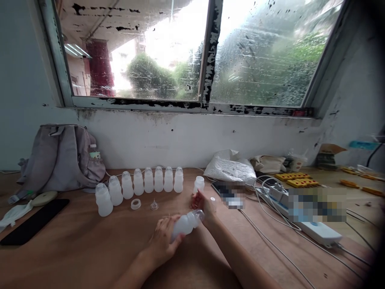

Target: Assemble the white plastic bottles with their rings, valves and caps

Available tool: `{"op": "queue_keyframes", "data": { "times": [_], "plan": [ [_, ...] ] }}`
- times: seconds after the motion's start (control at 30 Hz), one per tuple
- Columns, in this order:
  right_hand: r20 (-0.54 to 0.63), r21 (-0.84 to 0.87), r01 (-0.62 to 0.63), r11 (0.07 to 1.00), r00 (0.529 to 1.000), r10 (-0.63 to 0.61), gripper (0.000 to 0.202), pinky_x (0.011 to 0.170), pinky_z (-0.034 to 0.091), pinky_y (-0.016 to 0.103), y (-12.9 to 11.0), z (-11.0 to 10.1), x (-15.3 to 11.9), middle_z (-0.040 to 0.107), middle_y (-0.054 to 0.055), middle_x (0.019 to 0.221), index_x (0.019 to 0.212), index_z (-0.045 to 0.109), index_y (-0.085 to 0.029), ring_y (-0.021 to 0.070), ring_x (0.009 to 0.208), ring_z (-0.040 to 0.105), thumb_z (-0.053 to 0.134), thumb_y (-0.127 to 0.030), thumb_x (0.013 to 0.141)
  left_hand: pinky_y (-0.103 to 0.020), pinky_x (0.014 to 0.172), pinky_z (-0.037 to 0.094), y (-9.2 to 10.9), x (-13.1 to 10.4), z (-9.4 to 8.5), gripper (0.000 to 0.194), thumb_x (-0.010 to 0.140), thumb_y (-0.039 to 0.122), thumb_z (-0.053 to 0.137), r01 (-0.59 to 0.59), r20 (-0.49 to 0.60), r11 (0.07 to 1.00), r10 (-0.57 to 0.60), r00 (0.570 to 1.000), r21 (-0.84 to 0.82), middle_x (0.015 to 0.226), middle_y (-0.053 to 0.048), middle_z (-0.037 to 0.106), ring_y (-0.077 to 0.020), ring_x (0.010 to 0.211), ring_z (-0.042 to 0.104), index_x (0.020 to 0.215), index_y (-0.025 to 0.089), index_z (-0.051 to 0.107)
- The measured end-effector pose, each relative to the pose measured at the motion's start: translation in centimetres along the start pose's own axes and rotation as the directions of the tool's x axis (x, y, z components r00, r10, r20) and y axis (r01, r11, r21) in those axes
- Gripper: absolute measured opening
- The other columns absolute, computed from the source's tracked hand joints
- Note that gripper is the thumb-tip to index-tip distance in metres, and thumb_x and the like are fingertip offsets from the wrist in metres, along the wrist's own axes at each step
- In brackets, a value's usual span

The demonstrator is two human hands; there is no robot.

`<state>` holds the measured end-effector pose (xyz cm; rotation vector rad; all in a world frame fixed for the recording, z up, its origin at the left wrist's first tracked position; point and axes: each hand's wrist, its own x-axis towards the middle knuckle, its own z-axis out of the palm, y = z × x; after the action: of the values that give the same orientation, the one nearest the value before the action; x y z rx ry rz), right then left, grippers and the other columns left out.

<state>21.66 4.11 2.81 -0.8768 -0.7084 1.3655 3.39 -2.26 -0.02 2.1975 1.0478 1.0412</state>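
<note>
Hands met over the near middle of the brown wooden table (pixel 90 249). The left hand (pixel 162 241) was wrapped around the body of a translucent white plastic bottle (pixel 185 224), which lay tilted, its long axis running from near left up to far right. The right hand (pixel 204 204) pinched the bottle's neck end with curled fingers, so the cap end lay nearer that hand and the base in the other. Farther off, a small white ring (pixel 135 204) and a clear teat (pixel 154 206) lay just apart on the wood. Beyond them a curved row of matching translucent bottles (pixel 141 182) stood upright, one lone bottle (pixel 199 184) to its right. A grey fabric backpack (pixel 60 158) leaned against the far left wall.
</note>
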Motion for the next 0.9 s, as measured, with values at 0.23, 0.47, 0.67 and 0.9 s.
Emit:
{"op": "queue_keyframes", "data": {
  "times": [0.23,0.47,0.67,0.9],
  "plan": [
    [-0.076,-0.104,0.129,0.986,0.988,-0.137,0.033,0.045,0.037,0.028,1.0,-0.3,0.3,0.053,0.001,0.052,0.057,0.052,-0.02,0.0134,0.044,0.047,0.053,-0.05,0.069,-0.038,0.097,0.029,-1.0,0.4,0.4,0.045,0.085,0.04,0.034,0.102,0.005,0.992,-0.102,0.995,-0.068,0.123,-0.011,0.048,-0.0241,0.115,0.041,0.125,0.019,0.04],
    [0.279,-0.41,0.405,0.817,0.909,-0.31,0.027,0.049,0.04,0.026,1.4,1.8,-2.0,0.054,0.001,0.069,0.082,0.056,-0.02,0.0128,0.054,0.049,0.053,-0.045,0.075,-0.043,0.096,0.027,-2.2,0.7,0.7,0.04,0.086,0.036,0.033,0.159,-0.032,0.976,-0.156,0.987,0.152,0.118,-0.012,0.052,-0.0248,0.111,0.044,0.12,0.018,0.04],
    [0.544,-0.553,0.731,0.399,0.68,-0.492,0.037,0.073,0.042,0.031,0.9,3.3,-4.1,0.056,0.004,0.094,0.109,0.048,-0.025,0.0179,0.082,0.053,0.059,-0.03,0.074,-0.044,0.092,0.033,-3.2,1.0,0.7,0.035,0.084,0.034,0.039,0.089,-0.035,0.957,-0.082,0.996,0.275,0.112,-0.015,0.055,-0.0271,0.106,0.048,0.112,0.014,0.047],
    [0.581,-0.758,0.652,0.021,0.69,-0.431,0.023,0.064,0.04,0.029,-4.1,4.0,-0.4,0.06,0.003,0.077,0.091,0.053,-0.021,0.0178,0.07,0.056,0.06,-0.03,0.071,-0.041,0.089,0.038,-3.9,1.4,-2.0,0.032,0.087,0.029,0.035,-0.046,-0.14,0.941,0.098,0.985,0.336,0.11,-0.008,0.055,-0.0222,0.103,0.049,0.117,0.021,0.043]
  ]
}}
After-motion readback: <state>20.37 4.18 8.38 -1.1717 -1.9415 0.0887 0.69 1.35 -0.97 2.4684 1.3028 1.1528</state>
